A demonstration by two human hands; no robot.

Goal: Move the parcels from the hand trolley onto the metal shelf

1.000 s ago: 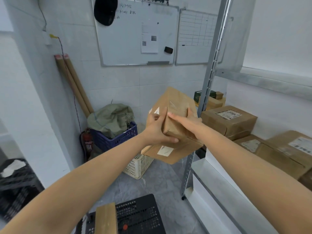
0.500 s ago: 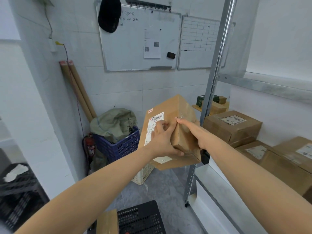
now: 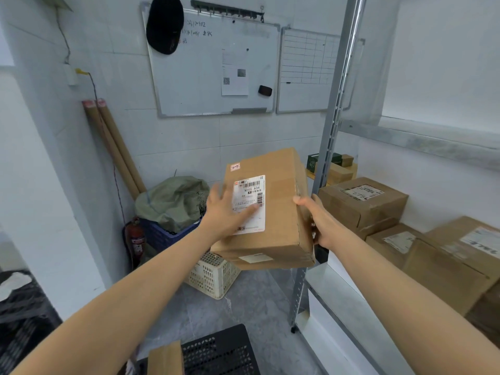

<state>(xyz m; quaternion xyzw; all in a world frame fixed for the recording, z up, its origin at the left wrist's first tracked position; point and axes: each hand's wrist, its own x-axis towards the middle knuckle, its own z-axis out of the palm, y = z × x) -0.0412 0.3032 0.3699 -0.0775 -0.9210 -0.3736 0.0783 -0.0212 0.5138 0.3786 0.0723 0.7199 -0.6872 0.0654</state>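
- While clasped by the right hand (image 3: pixel 322 223), the cardboard parcel (image 3: pixel 281 212) is braced by the flat left hand (image 3: pixel 224 212).
- The metal shelf (image 3: pixel 332 282) is found at its 3 o'clock, nearer the right hand.

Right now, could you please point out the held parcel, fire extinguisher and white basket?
held parcel (image 3: pixel 281 212), head view, bare top face.
fire extinguisher (image 3: pixel 136 238), head view, red body.
white basket (image 3: pixel 212 277), head view, perforated side.

Taped cardboard parcels (image 3: pixel 362 204) on metal shelf (image 3: pixel 334 292)
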